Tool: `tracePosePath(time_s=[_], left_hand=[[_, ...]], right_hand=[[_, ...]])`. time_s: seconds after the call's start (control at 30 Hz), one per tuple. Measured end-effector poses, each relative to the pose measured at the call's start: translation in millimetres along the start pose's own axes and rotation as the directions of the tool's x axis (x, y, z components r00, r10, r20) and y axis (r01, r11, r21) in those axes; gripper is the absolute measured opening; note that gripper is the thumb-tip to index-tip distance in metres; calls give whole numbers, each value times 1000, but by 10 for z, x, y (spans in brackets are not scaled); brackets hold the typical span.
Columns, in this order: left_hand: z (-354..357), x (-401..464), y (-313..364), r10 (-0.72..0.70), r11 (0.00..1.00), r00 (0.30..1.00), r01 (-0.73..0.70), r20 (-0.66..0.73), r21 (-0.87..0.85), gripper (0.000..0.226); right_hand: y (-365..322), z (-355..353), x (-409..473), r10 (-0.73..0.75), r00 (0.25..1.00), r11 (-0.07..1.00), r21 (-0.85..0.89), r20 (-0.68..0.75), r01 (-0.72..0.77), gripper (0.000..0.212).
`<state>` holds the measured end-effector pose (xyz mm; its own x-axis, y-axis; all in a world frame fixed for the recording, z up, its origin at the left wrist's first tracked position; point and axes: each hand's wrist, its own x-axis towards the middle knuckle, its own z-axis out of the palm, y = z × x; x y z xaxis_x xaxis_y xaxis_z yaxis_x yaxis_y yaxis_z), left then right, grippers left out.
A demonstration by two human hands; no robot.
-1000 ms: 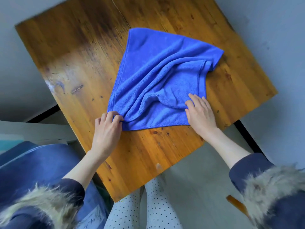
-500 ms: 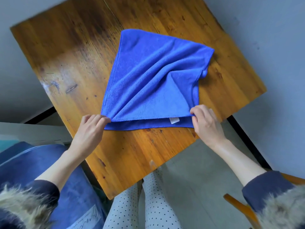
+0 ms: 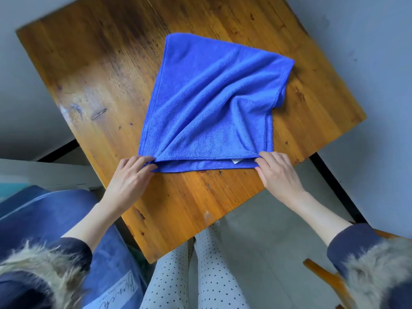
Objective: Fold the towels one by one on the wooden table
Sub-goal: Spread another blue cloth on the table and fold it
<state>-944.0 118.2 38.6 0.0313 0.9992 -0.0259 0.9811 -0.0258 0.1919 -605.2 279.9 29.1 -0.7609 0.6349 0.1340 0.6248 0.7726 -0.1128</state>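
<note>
- Head view, what had changed: a second earlier the blue square microfibre towel (image 3: pixel 214 103) lay rumpled, with the right hand (image 3: pixel 276 172) flat on the cloth and the left hand (image 3: pixel 131 177) bunched at its near corner. By this moment the folded layer had been drawn towards the person, so its hem lay nearly along the lower layer's near edge, with a thin strip of that layer showing beyond it.
- Head view, fingers: the left fingers (image 3: pixel 146 162) pinched the near left corner of the towel; the right fingers (image 3: pixel 262 158) pinched the near right corner, both layers apparently together.
- Head view, place: the towel lay on the worn square wooden bench (image 3: pixel 100 85), right of centre, its far right corner puckered.
- Meaning for the task, as a judgement: the first fold looked nearly aligned; diagonal creases called for smoothing before the next fold.
- Count: one towel on the bench, one bench, two hands, one white label (image 3: pixel 236 161) peeking between the layers.
</note>
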Motion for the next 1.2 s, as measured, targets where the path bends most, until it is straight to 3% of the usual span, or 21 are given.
tracePosePath(time_s=[0.2,0.33,0.47,0.57,0.67,0.77,0.87,1.0,1.13,1.2], left_hand=[[-32,120,72,-56,998,998,55,-25,-39,29],[-104,206,128,-180,978,983,175,-30,-116,3],[-329,395,143,-300,941,949,278,-96,-192,5],[-625,605,172,-288,939,944,246,-163,-239,9],[-1031,805,117,-281,935,930,211,-237,-284,27],[-1530,945,40,-266,943,911,178,-316,-280,38],[-1987,971,-29,-194,969,929,133,-314,-206,47],[-2489,936,-106,-156,983,932,112,-326,-148,46],[-2899,876,-203,-249,964,869,180,-428,-195,42],[-3077,800,-256,-287,954,823,197,-491,-228,35]], right_hand=[[-36,43,73,33,997,998,-54,-68,-37,11],[-74,-34,82,156,986,988,17,-54,-156,11],[-69,-279,211,281,957,959,67,-71,-276,10],[-77,-579,457,441,893,888,188,-93,-419,5],[-31,-926,722,505,852,832,340,-139,-438,5],[46,-1301,951,462,872,838,401,-159,-371,7],[89,-1647,1045,405,910,832,449,-86,-327,12],[25,-2107,1131,291,957,890,369,-3,-269,16],[-144,-2506,1255,91,996,953,293,-24,-80,17],[-226,-2663,1330,70,996,940,339,-62,-45,15]])
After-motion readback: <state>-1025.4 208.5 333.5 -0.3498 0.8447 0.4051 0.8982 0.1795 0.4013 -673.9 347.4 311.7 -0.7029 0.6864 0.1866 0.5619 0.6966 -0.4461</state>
